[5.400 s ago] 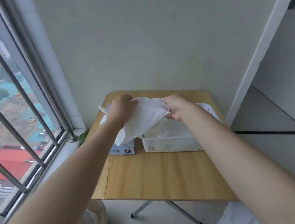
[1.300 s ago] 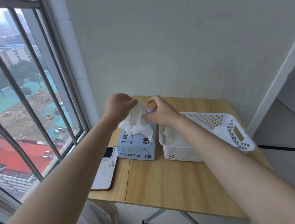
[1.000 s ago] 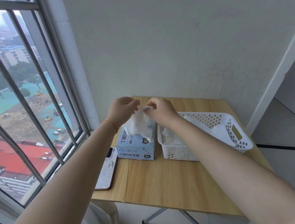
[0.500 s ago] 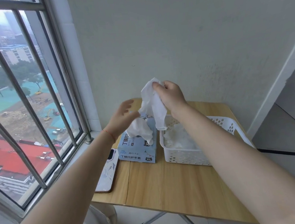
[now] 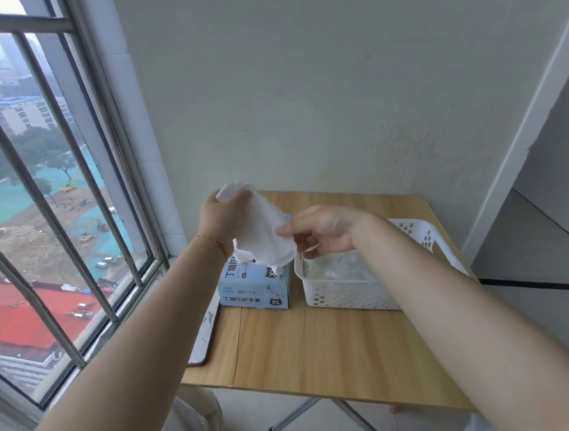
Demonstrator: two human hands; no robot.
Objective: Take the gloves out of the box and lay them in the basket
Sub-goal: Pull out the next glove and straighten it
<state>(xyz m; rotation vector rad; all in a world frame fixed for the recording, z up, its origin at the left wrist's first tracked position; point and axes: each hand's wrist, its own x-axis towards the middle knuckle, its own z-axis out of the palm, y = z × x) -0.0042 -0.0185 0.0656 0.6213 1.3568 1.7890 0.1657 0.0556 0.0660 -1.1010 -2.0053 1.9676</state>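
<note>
Both arms have traded jobs since half a second ago: then the right hand held the white glove high and the left hand was spread loose beside it; now the left hand (image 5: 223,217) grips the glove's (image 5: 264,232) upper end in a closed fist, raised above the box, while the right hand (image 5: 322,231) has dropped to pinch the glove's lower edge between thumb and forefinger, its other fingers loosely curled. Stretched between the 2 hands, the glove hangs clear of the blue box (image 5: 255,288), where more white material pokes from the slot. Just right of the box, the white basket (image 5: 348,297) already holds a pale heap of gloves. So 1 more glove looks freed and is being spread flat; carrying it right and laying it in the basket seems next. At the table's (image 5: 323,356) left edge, a phone (image 5: 204,339) lies partly hidden by the left forearm.
</note>
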